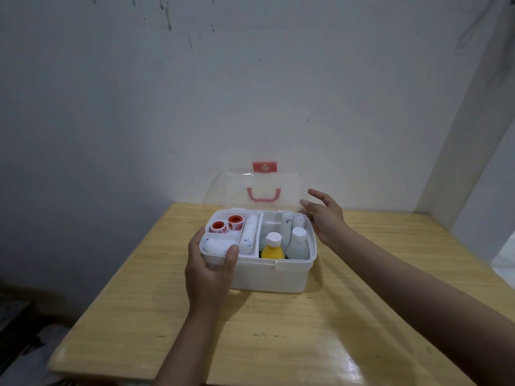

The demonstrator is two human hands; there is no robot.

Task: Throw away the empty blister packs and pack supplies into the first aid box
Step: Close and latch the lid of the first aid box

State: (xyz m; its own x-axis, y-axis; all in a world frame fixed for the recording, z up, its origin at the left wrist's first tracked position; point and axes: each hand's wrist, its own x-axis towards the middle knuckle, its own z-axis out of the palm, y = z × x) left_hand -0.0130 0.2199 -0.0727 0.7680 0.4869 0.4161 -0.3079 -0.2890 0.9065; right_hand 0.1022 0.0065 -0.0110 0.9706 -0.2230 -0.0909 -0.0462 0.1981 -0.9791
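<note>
Wooden table (320, 316) bare on the near side of the first aid box (267, 274), no blister packs or loose supplies in view. Left hand (209, 270) grasps the box's front-left corner, thumb hooked over the rim, fingers curled round the left wall. Box sits mid-table, toward the far edge.

Inside it, at the front: bandage roll (214, 245) in the left tray pocket, yellow bottle (272, 247) and white bottle (297, 245) standing in the right well. A long gauze roll (249, 232) lies front to back along the tray's middle. Behind: two red tape rolls (227, 224) at the back left, more white rolls at the back right.

Right hand (324, 214) is just off the box's back-right corner, fingers spread and relaxed, holding nothing; contact with the rim or lid not clear.

Clear lid (259, 188) stands upright behind the box, near the wall.

Judgement: packing looks done, closing likely next.
- Bottles stand tall; the lid may hit the caps and fail to latch.
- Swinging the lid one-handed could slide the box or tip the bottles.
- The left thumb on the rim could get pinched.
</note>
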